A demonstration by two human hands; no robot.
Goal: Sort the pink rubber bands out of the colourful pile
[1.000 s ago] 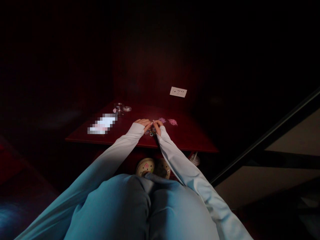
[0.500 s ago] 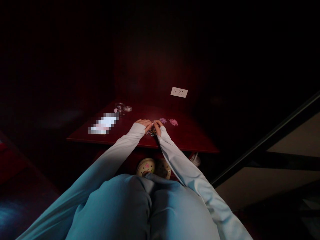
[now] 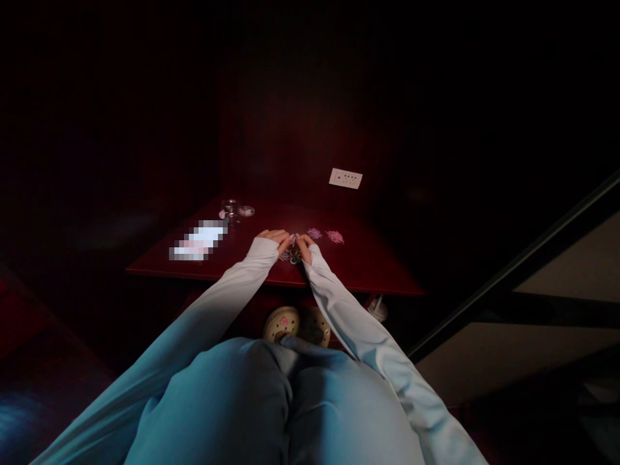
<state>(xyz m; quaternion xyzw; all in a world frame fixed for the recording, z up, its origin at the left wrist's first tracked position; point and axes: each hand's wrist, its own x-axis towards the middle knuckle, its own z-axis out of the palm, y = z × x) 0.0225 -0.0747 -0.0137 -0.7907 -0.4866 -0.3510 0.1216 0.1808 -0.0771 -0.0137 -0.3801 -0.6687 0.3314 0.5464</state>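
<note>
My left hand and my right hand meet over the dark red table, fingertips pinched close together. A small pale pink bit shows between the fingers, too small to name. Just under the hands lies a mixed pile of small coloured loops, like little elastic bands, partly hidden by them. Beyond my right hand sits a purple heap of thin strands or bands. A pink heap of the same sort lies to its right.
A clear jar stands at the table's back left, with a round lid-like piece beside it. A bright blurred-out rectangle lies at the left. A white socket plate is on the wall behind. Pale clogs show below the table edge.
The fingers of both hands have drawn slightly apart, and a pale pink bit now shows between them. The heaps and the jar stay in place; the view has shifted slightly.
</note>
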